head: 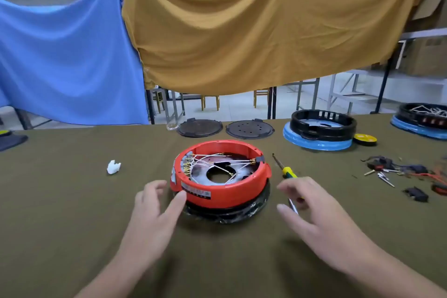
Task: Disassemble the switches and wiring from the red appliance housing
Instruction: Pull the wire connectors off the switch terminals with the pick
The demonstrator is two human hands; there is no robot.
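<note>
The red housing sits on the counter between both hands, open side up, white wiring strung across inside. Left hand spread, thumb touching its rim; right hand loosely open, holding nothing.

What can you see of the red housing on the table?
The red housing is a round, glossy plastic ring, open side up, sitting on a black base on the olive cloth. Inside, white wires with brass terminals cross a metal plate with a central hole. A label is on its near wall. The left hand touches its near-left rim.
</note>
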